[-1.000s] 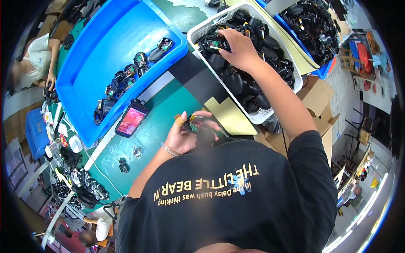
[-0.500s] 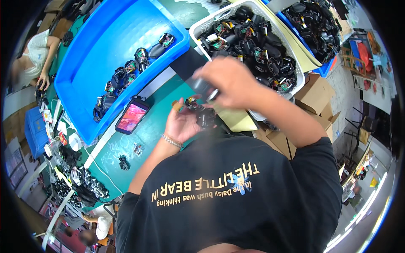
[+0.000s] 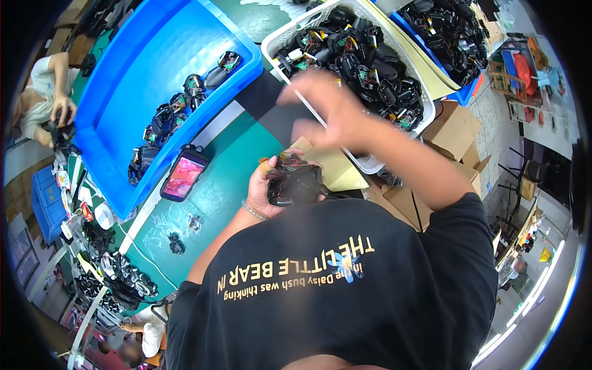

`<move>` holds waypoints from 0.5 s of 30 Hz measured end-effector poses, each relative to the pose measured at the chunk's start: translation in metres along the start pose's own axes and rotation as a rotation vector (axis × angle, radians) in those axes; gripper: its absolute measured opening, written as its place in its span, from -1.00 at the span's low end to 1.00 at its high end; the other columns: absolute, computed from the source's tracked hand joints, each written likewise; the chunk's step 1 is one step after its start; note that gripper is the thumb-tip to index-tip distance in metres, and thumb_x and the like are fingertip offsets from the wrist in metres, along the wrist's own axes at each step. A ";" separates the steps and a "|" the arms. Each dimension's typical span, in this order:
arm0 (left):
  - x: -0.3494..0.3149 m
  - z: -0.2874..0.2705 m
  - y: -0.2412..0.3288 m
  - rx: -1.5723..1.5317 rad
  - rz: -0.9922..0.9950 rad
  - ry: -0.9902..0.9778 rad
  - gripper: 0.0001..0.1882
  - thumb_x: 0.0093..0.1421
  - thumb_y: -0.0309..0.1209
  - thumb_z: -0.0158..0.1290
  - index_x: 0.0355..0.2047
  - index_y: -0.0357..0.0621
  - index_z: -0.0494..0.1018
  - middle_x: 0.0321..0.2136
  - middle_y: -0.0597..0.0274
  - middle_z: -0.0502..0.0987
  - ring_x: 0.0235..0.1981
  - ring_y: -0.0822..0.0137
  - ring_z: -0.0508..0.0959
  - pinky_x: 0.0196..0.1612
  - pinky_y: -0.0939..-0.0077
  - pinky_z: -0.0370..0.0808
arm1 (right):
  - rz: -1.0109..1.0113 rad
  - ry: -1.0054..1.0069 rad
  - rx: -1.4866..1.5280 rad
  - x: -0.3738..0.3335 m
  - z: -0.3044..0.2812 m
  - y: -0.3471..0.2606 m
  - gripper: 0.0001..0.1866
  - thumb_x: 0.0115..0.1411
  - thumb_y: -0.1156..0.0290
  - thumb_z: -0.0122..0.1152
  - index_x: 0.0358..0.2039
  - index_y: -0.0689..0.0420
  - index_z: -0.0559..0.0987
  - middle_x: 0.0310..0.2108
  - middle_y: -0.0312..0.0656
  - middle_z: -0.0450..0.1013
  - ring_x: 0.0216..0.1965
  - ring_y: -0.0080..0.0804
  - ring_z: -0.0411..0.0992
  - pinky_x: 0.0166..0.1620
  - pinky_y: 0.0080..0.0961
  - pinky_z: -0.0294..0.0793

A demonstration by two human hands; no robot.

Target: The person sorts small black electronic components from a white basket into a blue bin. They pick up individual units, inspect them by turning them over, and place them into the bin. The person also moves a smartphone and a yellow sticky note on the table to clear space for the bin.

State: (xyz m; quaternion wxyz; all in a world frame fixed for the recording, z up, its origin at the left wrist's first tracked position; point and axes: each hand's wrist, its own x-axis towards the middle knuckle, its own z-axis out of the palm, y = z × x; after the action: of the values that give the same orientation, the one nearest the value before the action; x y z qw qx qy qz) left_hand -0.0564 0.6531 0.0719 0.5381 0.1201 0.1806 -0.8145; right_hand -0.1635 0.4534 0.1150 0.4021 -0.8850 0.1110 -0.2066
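My left hand (image 3: 258,190) is closed around a black plastic device housing (image 3: 297,184), held close to my shirt. Thin wires and small parts show along the housing's far edge; its exact kind is unclear. To the upper right, my right hand (image 3: 336,114) is blurred by motion, its thumb and fingers apart, with nothing visible between them. It hovers by the near left side of a white basket (image 3: 306,106) heaped with black device parts (image 3: 351,46), some showing green circuit boards and wires.
A blue tray (image 3: 243,74) at the far left holds a row of similar parts. A phone (image 3: 185,175) leans by its near edge. Small loose pieces (image 3: 176,243) lie on the green table (image 3: 228,148). Cardboard boxes (image 3: 453,132) stand right. Another person's hand (image 3: 63,110) works at far left.
My right hand held a dark part above my left hand; now its fingers are apart without it. The housing in my left hand is turned and shows more fully.
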 end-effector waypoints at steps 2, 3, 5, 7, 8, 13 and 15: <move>0.000 0.003 0.002 0.046 0.008 -0.012 -0.42 0.09 0.02 0.04 0.04 0.05 0.25 0.00 -0.19 0.33 0.01 -0.11 0.39 -0.04 -0.33 0.35 | 0.177 0.354 -0.482 0.014 -0.035 0.056 -0.50 0.01 0.26 0.27 -0.06 0.21 0.40 -0.09 0.01 0.38 -0.04 0.01 0.33 0.03 -0.22 0.30; 0.000 0.004 0.002 0.036 0.008 -0.009 -0.42 0.09 0.03 0.04 0.05 0.05 0.25 0.01 -0.22 0.32 0.01 -0.13 0.39 -0.04 -0.33 0.36 | 0.234 0.428 -0.664 0.010 -0.048 0.094 -0.45 0.02 0.21 0.28 -0.03 0.21 0.38 -0.08 0.01 0.38 -0.01 0.00 0.32 0.06 -0.21 0.28; 0.000 0.002 0.003 0.026 0.017 -0.001 -0.40 0.09 0.04 0.03 0.06 0.04 0.24 0.01 -0.24 0.31 0.00 -0.14 0.39 -0.04 -0.31 0.37 | 0.406 0.256 -0.778 0.000 -0.064 0.134 -0.54 0.04 0.23 0.25 -0.05 0.06 0.42 -0.09 -0.14 0.40 -0.01 -0.14 0.33 0.06 -0.23 0.28; -0.003 0.000 0.004 0.031 0.041 0.007 -0.39 0.09 0.06 0.03 0.07 0.04 0.24 0.01 -0.24 0.31 0.00 -0.14 0.39 -0.05 -0.31 0.37 | 0.438 -0.038 -0.832 0.003 -0.069 0.130 -0.64 0.08 0.21 0.20 -0.09 -0.03 0.45 -0.10 -0.16 0.41 0.03 -0.18 0.33 0.07 -0.21 0.22; -0.004 0.001 0.005 0.038 0.059 0.019 -0.38 0.09 0.06 0.02 0.07 0.03 0.24 0.01 -0.24 0.31 0.00 -0.14 0.39 -0.05 -0.31 0.37 | 0.431 -0.024 -0.799 0.004 -0.069 0.128 -0.67 0.09 0.22 0.19 -0.12 -0.03 0.46 -0.14 -0.15 0.43 -0.01 -0.17 0.35 0.06 -0.22 0.24; -0.005 0.001 0.020 0.141 0.174 0.061 -0.37 0.08 0.08 0.02 0.07 0.01 0.24 0.01 -0.25 0.31 0.00 -0.15 0.39 -0.05 -0.32 0.37 | 0.547 0.275 -0.328 0.004 -0.070 0.084 -0.76 0.14 0.28 0.13 -0.17 0.02 0.46 -0.30 -0.05 0.47 -0.23 -0.08 0.43 -0.09 -0.28 0.37; -0.003 0.001 0.029 0.115 0.189 0.049 -0.37 0.08 0.06 0.02 0.06 -0.02 0.24 0.00 -0.25 0.32 0.00 -0.16 0.39 -0.06 -0.33 0.36 | 0.400 0.360 0.004 -0.003 -0.071 0.070 -0.79 0.15 0.40 0.12 -0.18 0.11 0.44 -0.29 -0.13 0.47 -0.34 -0.29 0.46 -0.22 -0.42 0.44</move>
State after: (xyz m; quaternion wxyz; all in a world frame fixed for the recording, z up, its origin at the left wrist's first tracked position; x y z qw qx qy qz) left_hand -0.0291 0.6447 0.0693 0.6001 0.1872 0.1346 -0.7660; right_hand -0.2006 0.3613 0.1032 0.4105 -0.7937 0.3531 -0.2771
